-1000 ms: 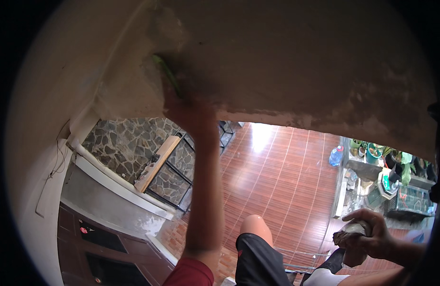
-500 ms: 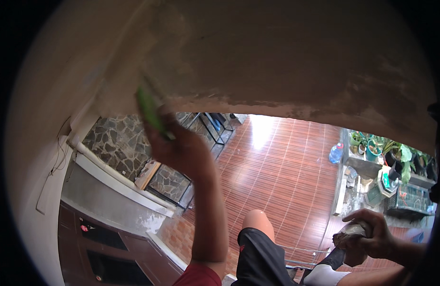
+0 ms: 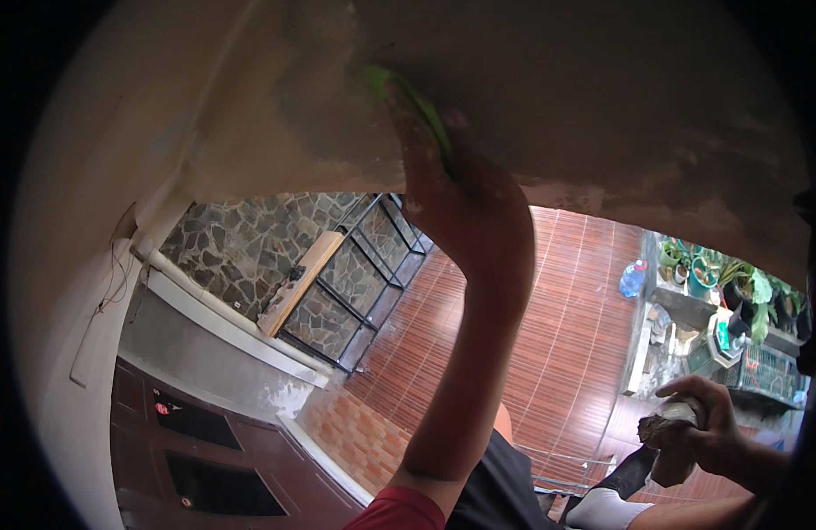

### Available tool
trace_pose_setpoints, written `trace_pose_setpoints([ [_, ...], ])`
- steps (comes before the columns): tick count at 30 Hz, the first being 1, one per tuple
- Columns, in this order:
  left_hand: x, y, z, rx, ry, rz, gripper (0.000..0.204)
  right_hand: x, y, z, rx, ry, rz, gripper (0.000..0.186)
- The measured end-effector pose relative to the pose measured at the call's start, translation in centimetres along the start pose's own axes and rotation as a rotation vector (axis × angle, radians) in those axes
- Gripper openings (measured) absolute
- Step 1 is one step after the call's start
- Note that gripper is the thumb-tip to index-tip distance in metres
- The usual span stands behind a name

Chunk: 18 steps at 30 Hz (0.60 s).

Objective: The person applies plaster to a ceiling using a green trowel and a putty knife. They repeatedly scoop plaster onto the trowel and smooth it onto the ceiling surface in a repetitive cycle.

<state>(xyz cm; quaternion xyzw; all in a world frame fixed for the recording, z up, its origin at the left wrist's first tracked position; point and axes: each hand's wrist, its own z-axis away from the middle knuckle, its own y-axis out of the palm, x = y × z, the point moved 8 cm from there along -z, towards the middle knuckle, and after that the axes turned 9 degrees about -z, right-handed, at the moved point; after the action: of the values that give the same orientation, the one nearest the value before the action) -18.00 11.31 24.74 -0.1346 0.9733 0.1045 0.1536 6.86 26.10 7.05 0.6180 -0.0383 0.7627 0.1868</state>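
My left hand [image 3: 461, 208] is raised and closed on a green flat tool [image 3: 430, 115], somewhat blurred, which lies against the dark, patchy plastered surface [image 3: 567, 106] overhead; whether its whole edge touches cannot be made out. Low at the right, my right hand [image 3: 717, 437] grips a pale packet [image 3: 677, 411] with lumpy grey-brown material at its end, held above my bent leg in a white sock [image 3: 602, 511].
Below are a reddish tiled floor [image 3: 567, 336], a black metal frame [image 3: 373, 256] with a wooden plank [image 3: 306, 269], and a brown door [image 3: 139, 433]. A blue bottle [image 3: 631, 281], potted plants [image 3: 699, 278] and a wire cage [image 3: 770, 371] line the right. A wire [image 3: 108, 300] hangs left.
My left hand with the green tool first came down and leftward, then swept up and to the right across the surface. My right hand keeps its grip, shifted slightly in view.
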Motion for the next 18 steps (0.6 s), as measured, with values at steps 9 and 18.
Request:
trace_pose_setpoints([
  [9,7.9,-7.9,-1.5,-0.144,-0.426,-0.033,0.039,0.5,-0.2,1.1,0.001,-0.070,0.164,0.043],
  [18,0.3,0.8,1.4,0.056,0.172,-0.200,0.043,0.6,0.1,0.1,-0.017,-0.057,0.018,0.043],
])
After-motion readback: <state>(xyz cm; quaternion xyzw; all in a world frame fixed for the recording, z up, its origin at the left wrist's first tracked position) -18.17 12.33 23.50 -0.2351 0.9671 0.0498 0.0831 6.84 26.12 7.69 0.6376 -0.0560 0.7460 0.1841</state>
